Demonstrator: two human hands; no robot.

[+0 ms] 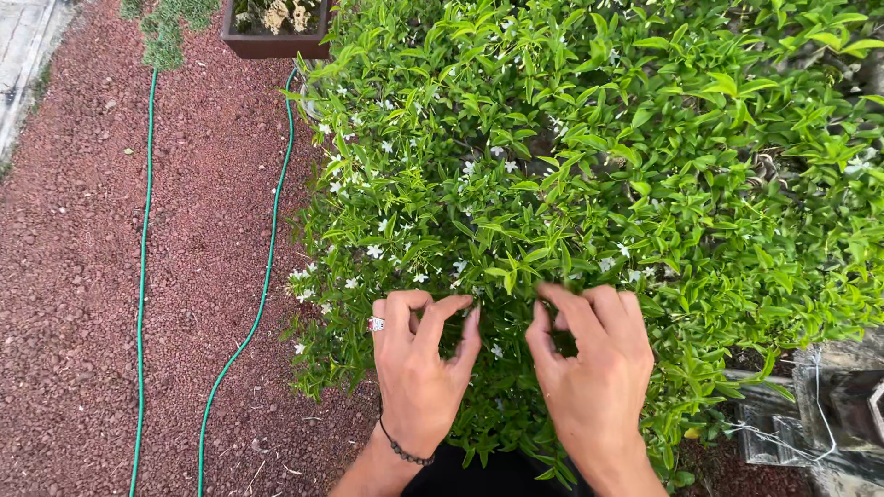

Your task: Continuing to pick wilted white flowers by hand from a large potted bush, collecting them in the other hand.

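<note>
A dense green bush [589,156] with small white flowers fills the middle and right of the head view. My left hand [419,368], with a ring and a dark bead bracelet, curls its fingers into the leaves at the bush's near edge. My right hand [594,368] is beside it, fingertips pinched among the same leaves. Whether either hand grips a stem or leaf is hidden by the fingers and foliage.
Red gravel ground [83,276] lies to the left, crossed by a green hose [267,267] in two runs. A brown planter box [276,28] stands at the top. Grey concrete blocks with wire [810,414] sit at the lower right.
</note>
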